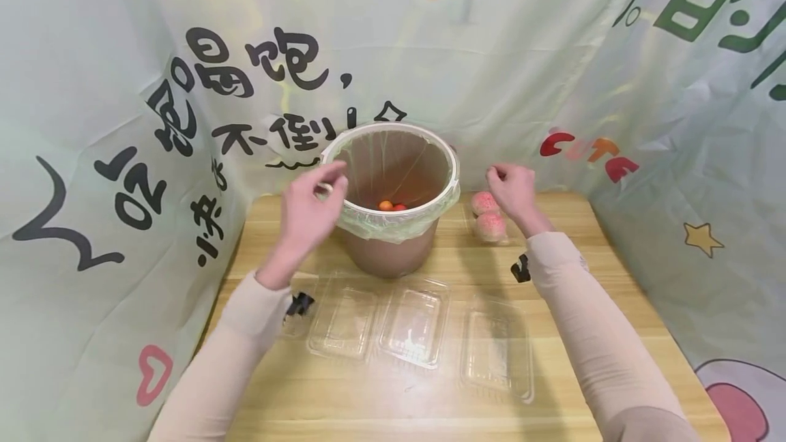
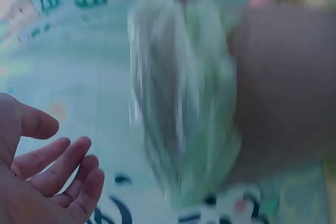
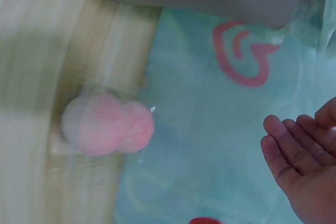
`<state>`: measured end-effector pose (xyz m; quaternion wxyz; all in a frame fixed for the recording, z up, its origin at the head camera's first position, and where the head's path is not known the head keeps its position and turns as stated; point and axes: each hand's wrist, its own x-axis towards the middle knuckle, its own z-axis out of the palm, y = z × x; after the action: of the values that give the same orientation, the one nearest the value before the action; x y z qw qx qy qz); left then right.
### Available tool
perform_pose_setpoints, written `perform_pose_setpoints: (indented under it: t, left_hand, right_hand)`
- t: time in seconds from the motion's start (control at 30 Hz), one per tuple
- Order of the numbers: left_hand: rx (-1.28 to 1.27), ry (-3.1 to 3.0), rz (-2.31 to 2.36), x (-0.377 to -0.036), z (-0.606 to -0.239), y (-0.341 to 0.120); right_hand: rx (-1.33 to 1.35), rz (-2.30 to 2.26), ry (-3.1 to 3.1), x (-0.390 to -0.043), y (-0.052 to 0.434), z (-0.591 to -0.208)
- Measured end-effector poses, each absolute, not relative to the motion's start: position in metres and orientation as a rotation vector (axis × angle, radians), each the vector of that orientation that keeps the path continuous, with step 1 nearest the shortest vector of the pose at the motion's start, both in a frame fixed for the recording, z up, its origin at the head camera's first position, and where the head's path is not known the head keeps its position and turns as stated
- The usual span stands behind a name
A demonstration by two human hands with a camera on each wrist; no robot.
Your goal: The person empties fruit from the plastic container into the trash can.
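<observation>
A brown bin [image 1: 393, 258] with a white rim and a green bag liner [image 1: 393, 224] stands at the middle of the wooden table [image 1: 614, 278]. Small orange and red fruits [image 1: 391, 206] lie at its bottom. My left hand [image 1: 331, 179] hovers at the bin's left rim; in the left wrist view the left hand [image 2: 68, 156] has loose fingers and holds nothing, beside the blurred liner [image 2: 184, 103]. My right hand [image 1: 500, 172] hangs to the right of the bin, above two pink peaches [image 1: 488, 217]. The right wrist view shows the right hand [image 3: 294, 140] empty, apart from the peaches [image 3: 107, 124].
Three clear plastic trays [image 1: 416, 322] lie in a row in front of the bin, near the table's front half. A printed fabric backdrop [image 1: 123, 155] closes in the table at the back and on both sides.
</observation>
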<state>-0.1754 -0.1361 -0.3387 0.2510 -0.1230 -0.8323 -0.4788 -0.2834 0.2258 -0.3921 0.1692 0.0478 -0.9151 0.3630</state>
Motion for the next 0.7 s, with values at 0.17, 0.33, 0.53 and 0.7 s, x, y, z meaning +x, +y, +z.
perform_pose_setpoints:
  t: [0.17,0.33,0.53,0.7]
  left_hand:
    - [-0.224,-2.324,-1.091,-0.211,-0.332,-0.159]
    - [-0.138,-2.488,-1.028,-0.237,-0.337,-0.162]
    - [-0.157,-2.632,-0.978,-0.253,-0.346,-0.158]
    - [-0.197,-2.74,-0.901,-0.259,-0.352,-0.152]
  right_hand:
    - [0.057,1.048,-2.593,-0.279,0.25,-0.408]
    - [-0.01,1.093,-2.664,-0.272,0.269,-0.424]
    - [-0.057,1.101,-2.715,-0.266,0.285,-0.439]
    - [-0.079,1.072,-2.709,-0.261,0.297,-0.447]
